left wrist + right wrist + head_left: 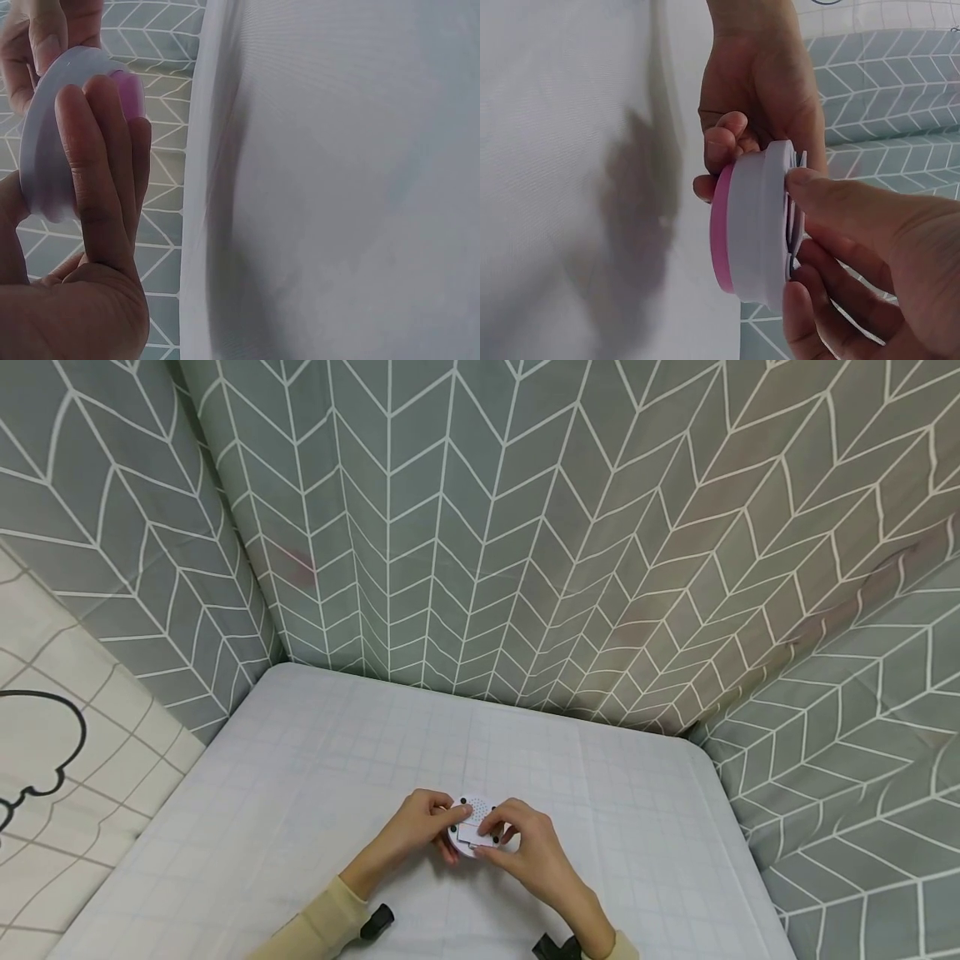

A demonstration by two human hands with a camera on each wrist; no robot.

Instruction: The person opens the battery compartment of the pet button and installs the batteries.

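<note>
A small round white device (477, 811) is held above the bed-like white surface, its back turned up. That back has a patch of small holes, dark round feet and a rectangular battery cover (468, 835). My left hand (422, 820) grips the device by its side, thumb on the back and fingers underneath. A pink face (720, 232) shows on the far side in the right wrist view. My right hand (531, 847) has thumb and fingers at the cover, which stands slightly off the back there. What lies inside the device is hidden.
The white cloth-covered surface (360, 735) spreads under both hands. Grey curtains with white chevrons (480, 527) enclose the back and sides. Black wrist straps (377, 922) show at both sleeves.
</note>
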